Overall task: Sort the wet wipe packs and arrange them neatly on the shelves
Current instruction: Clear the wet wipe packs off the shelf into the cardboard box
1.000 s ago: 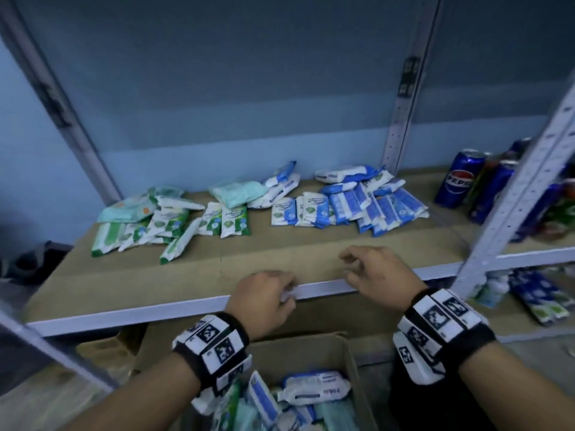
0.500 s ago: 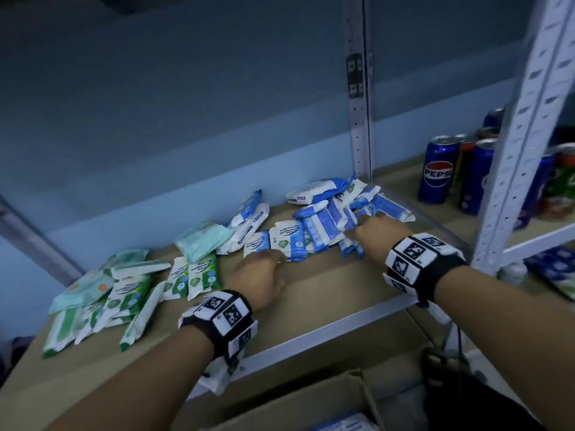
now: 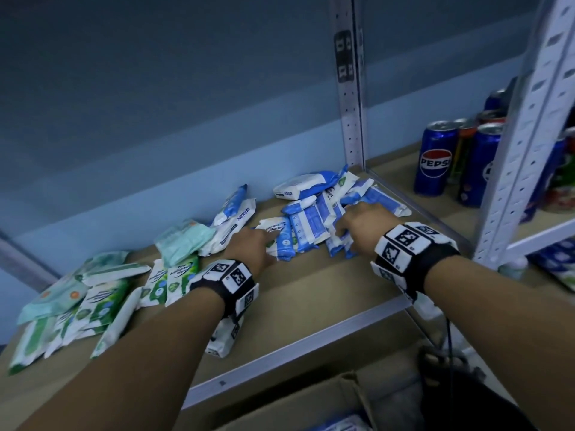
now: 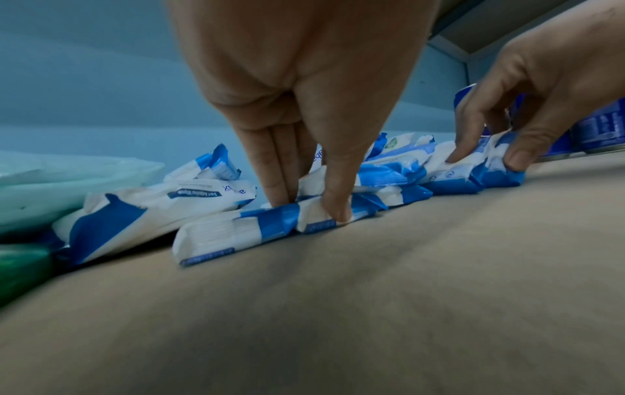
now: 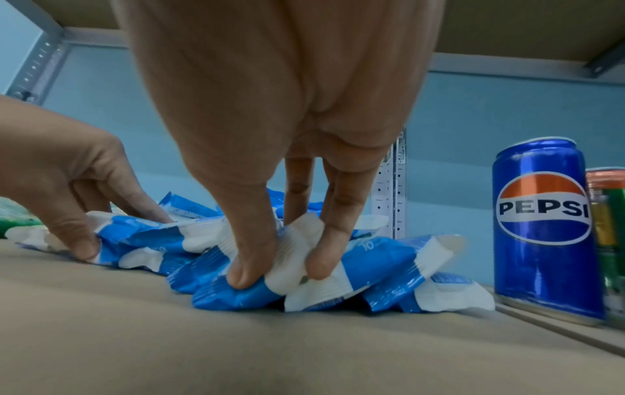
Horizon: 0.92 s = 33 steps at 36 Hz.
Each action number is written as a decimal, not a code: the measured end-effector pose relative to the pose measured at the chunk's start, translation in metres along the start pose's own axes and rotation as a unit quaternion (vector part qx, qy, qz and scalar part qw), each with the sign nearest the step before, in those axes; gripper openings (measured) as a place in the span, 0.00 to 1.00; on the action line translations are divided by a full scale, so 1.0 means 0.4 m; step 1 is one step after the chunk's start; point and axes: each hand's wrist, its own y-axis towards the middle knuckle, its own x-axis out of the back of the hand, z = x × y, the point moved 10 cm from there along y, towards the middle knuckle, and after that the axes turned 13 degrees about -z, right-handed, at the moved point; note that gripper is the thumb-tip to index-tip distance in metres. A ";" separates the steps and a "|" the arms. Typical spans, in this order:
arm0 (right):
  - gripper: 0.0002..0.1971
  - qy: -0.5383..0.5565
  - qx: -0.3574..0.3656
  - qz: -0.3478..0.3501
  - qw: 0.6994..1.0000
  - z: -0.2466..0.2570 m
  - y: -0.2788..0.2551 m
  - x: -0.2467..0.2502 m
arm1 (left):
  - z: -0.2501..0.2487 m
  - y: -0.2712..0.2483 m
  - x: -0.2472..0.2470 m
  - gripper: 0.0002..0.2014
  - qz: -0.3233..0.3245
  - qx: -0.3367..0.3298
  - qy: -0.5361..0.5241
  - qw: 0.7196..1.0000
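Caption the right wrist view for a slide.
Right hand pinches a blue-and-white wipe pack on the shelf, beside a Pepsi can.

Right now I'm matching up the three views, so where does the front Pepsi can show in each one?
Head: the Pepsi can stands at right, on the next shelf bay, beyond the blue wipe packs.
Left wrist: no can can be told apart; only blurred blue shapes show at the right edge.
Right wrist: it stands upright at far right.
Shared landmark: the right hand gripping blue packs, also seen in the left wrist view.
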 end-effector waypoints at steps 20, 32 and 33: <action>0.12 0.194 -0.099 -0.111 0.970 0.090 -0.235 0.016 | 0.083 -0.345 0.027 0.25 0.030 -0.044 -0.029 0.998; 0.11 0.300 0.046 -0.162 0.939 0.371 -0.283 0.023 | 0.226 -0.599 0.145 0.29 -0.097 0.040 -0.027 0.994; 0.11 0.302 0.057 -0.167 0.937 0.389 -0.284 0.021 | 0.235 -0.612 0.147 0.30 -0.102 0.058 -0.029 0.993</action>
